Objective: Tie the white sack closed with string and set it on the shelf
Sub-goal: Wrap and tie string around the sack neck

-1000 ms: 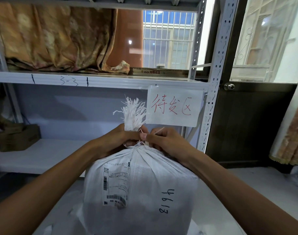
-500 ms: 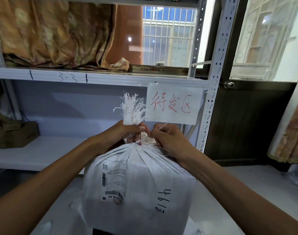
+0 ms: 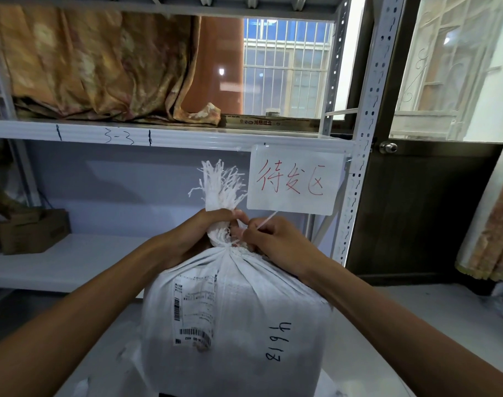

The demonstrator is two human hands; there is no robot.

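A full white woven sack [image 3: 236,316] stands upright in front of me, with a shipping label and black handwritten numbers on its side. Its neck is gathered, and frayed ends stick up above my fingers. My left hand [image 3: 195,233] grips the bunched neck from the left. My right hand [image 3: 273,242] pinches a thin white string [image 3: 266,222] just right of the neck; one end of the string pokes up to the right. The string is wrapped around the neck at the gather. The white metal shelf [image 3: 58,262] lies behind the sack.
A cardboard box [image 3: 34,230] sits at the left of the lower shelf. A white sign with red writing [image 3: 296,180] hangs from the upper shelf edge. A perforated upright post [image 3: 359,167] stands to the right, then a dark door [image 3: 416,210].
The neck has been pulled a little higher in my left hand. My right hand has shifted slightly while still pinching the string. The sack stays in place.
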